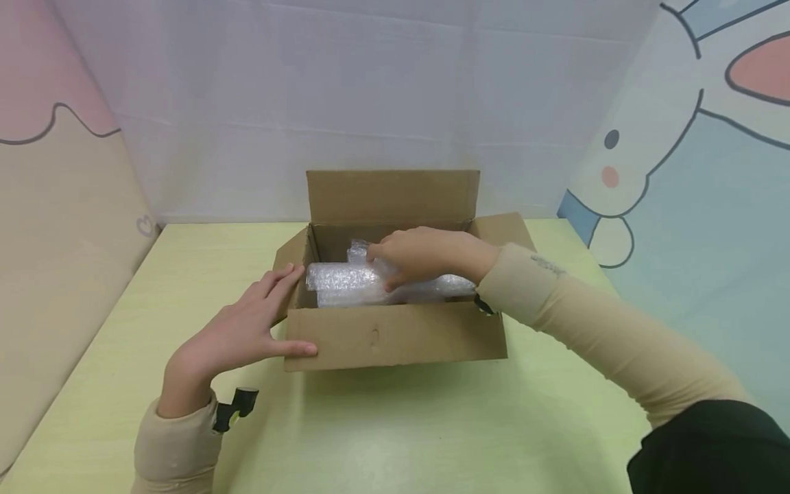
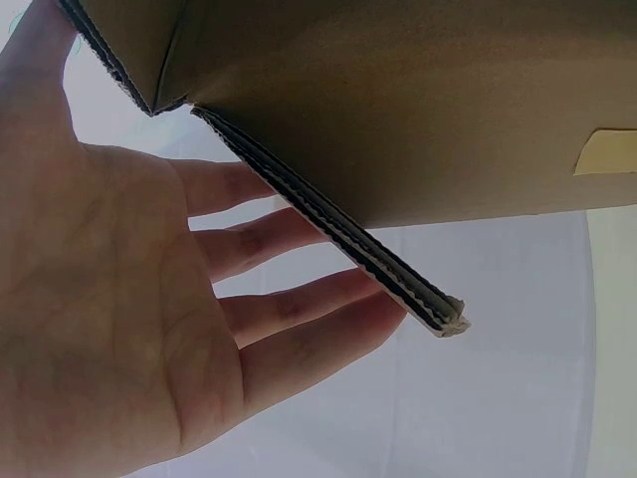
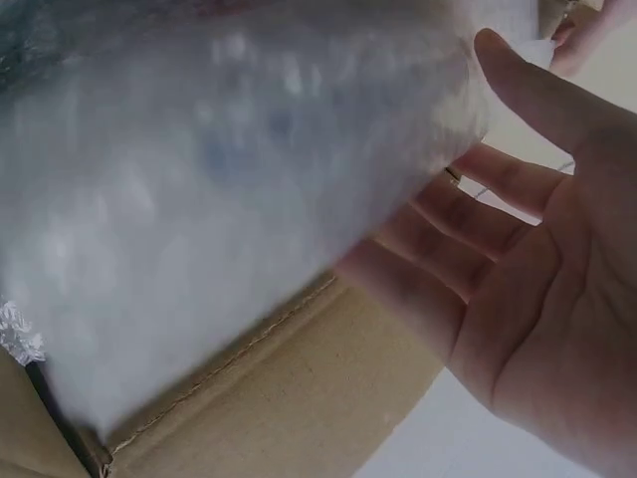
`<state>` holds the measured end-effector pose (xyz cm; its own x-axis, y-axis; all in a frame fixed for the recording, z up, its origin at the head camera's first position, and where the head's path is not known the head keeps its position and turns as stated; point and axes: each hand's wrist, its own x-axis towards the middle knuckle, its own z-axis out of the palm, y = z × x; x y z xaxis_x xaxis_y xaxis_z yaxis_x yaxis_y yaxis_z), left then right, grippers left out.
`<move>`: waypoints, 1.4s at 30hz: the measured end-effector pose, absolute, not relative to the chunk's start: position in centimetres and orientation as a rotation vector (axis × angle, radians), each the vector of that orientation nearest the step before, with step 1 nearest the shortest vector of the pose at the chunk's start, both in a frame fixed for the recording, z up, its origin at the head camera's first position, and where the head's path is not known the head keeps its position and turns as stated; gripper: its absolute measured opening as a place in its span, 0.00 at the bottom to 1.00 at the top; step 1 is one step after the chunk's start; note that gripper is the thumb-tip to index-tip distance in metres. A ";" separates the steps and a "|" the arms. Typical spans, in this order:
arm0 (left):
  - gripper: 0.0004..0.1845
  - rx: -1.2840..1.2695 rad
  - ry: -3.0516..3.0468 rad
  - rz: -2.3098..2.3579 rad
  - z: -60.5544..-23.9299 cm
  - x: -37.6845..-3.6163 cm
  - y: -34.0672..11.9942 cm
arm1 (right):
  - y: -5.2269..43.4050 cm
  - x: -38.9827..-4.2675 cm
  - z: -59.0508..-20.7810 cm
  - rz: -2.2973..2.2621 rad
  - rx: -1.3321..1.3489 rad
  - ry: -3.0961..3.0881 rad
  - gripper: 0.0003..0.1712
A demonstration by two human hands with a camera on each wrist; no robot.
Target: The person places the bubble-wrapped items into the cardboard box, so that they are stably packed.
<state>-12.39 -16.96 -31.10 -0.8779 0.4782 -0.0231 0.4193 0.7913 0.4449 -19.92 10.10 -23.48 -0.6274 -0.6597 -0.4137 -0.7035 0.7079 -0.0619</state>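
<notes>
An open cardboard box (image 1: 395, 336) sits near the middle of the desk (image 1: 185, 274), its back flap standing upright and its side flaps folded outward. Inside lies a bundle in bubble wrap (image 1: 352, 285), stretched along the box from the left end toward the right.

The left hand (image 1: 243, 329) rests flat against the box's left front corner, fingers (image 2: 299, 299) straight and spread along the left flap, thumb laid on the front wall; it holds nothing, only steadies the box. The right hand (image 1: 426, 254) reaches into the box from the right side and lies over the top of the bundle. Its fingers (image 3: 438, 249) go down behind the wrap, lightly bent against it, thumb apart; whether they truly clasp it cannot be told, but they look relaxed, not pinching.

The step in hand seems to be seating or taking hold of the wrapped bundle in the box while the other hand keeps the box from sliding. The next move would call for a firmer hold around the soft, slippery wrap, or for drawing the hand clear of the flaps.

The desk is pale yellow-green and smooth. Behind it is a pale wall, to the left a pink and cream panel, and to the right a blue panel with a cartoon rabbit (image 1: 654, 151).
</notes>
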 end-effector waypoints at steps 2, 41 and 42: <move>0.62 0.714 2.843 0.658 -31.1 -12.4 -16.9 | 10.0 -19.9 -23.6 0.163 -1.081 2.493 0.28; 0.53 0.794 2.939 0.450 -28.9 -12.6 -18.5 | 18.6 -18.8 -20.3 -0.247 -0.954 2.762 0.24; 0.52 0.791 2.945 0.452 -28.9 -12.7 -18.6 | 19.3 -18.7 -20.2 -0.278 -0.929 2.783 0.24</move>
